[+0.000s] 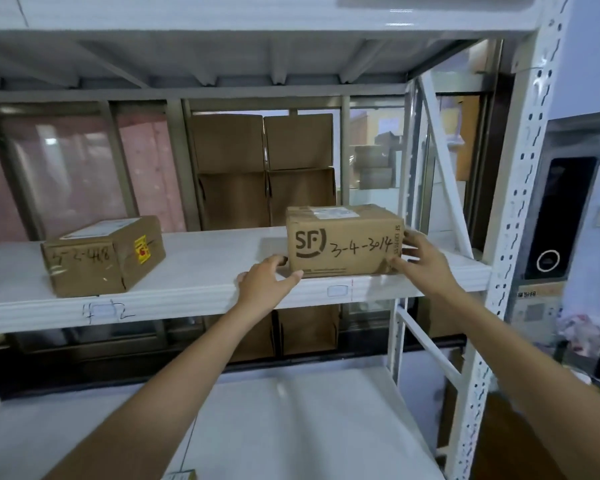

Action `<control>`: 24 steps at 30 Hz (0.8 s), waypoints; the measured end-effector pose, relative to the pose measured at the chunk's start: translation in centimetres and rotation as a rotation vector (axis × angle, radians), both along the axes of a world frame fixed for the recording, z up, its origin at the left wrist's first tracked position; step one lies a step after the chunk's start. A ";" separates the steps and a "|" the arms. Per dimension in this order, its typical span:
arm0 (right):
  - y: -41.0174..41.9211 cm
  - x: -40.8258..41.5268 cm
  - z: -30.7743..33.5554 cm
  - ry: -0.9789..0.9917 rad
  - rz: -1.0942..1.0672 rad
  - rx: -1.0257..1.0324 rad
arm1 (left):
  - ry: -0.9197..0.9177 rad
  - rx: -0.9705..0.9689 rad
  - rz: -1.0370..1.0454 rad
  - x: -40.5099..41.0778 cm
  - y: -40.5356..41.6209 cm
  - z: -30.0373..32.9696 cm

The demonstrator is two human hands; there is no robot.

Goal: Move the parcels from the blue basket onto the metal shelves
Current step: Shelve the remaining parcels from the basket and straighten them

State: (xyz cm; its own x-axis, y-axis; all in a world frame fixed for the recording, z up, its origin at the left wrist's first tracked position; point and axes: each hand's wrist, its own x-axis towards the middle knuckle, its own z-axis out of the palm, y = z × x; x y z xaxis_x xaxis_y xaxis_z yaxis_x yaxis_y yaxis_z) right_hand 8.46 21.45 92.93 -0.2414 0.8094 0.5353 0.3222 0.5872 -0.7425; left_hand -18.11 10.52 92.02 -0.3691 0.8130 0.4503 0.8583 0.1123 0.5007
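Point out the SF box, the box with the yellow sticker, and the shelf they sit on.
SF box (343,245), head view, front face.
Sticker box (84,261), head view, front face.
Shelf (201,265), head view, bare top between boxes.

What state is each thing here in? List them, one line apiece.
SF parcel: upright on the middle shelf near its front edge, taped shut.
Second parcel: on the same shelf to the left, turned at an angle, untouched.
Middle shelf: holds both parcels.
Lower shelf: bare where visible.
Left hand: fingers at the SF parcel's lower left corner.
Right hand: spread against the SF parcel's right end.
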 end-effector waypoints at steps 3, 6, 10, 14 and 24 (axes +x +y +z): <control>0.7 -0.1 -0.3 -0.021 0.073 -0.020 | -0.015 0.020 0.067 0.6 0.5 -0.1; 1.4 -0.3 -0.4 -0.015 0.091 -0.029 | -0.032 0.044 0.108 0.8 0.7 -0.2; 1.8 -0.6 -0.6 -0.039 0.083 -0.039 | -0.083 0.056 0.117 0.9 0.8 -0.3; 1.8 -0.5 -0.9 -0.055 0.080 -0.035 | -0.061 0.070 0.124 0.9 0.8 -0.6; -4.5 -1.0 -6.4 0.242 -0.160 0.206 | -0.110 0.492 0.007 -1.7 -9.8 -6.7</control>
